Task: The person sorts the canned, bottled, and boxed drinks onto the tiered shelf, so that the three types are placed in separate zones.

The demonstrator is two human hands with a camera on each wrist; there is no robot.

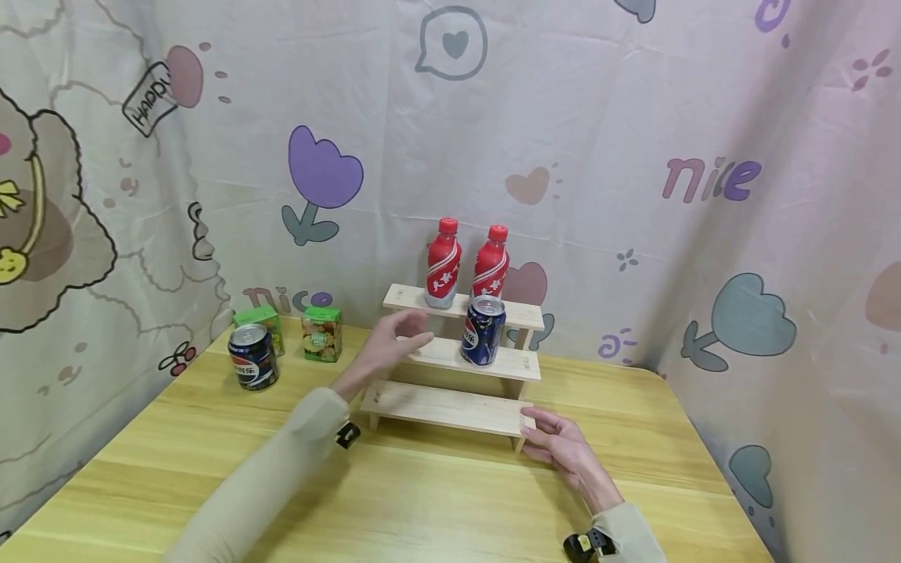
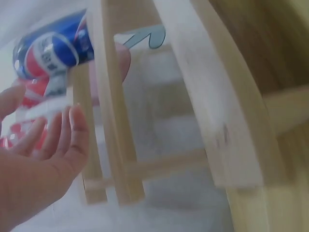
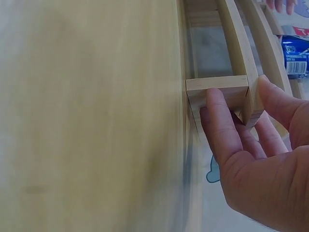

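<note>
The wooden stand (image 1: 445, 408), with 3 steps, sits toward the back edge of the bench (image 1: 422, 500), between its left and right edges; the bench's front edge is cut off in the head view. The hands are apart from each other. The right hand (image 1: 563, 450) grips the right end of the lowest step, thumb against the board and fingers at the end support, some fingertips hidden by the wood. The left hand (image 1: 394, 342) holds nothing, its fingers loosely bent; it covers the left end of the middle step. I cannot tell whether it touches the wood, and the left wrist view is blurred.

The blue can (image 1: 483, 332) stands on the middle step and hides the base of the right red bottle (image 1: 491, 262). The left red bottle (image 1: 443, 262) shows down to its base on the top step. Small print on both bottles is hard to make out. In the right wrist view the blue can is cut off by the frame, and only fingertips of the left hand show.

Near the bench's left edge, the second can (image 1: 253, 360) blocks the lower part of the rear green box (image 1: 258, 314), close to the back-left corner. The other green box (image 1: 321, 338) stands unobstructed near the back edge. The left sleeve (image 1: 260, 469) runs out of frame below.
</note>
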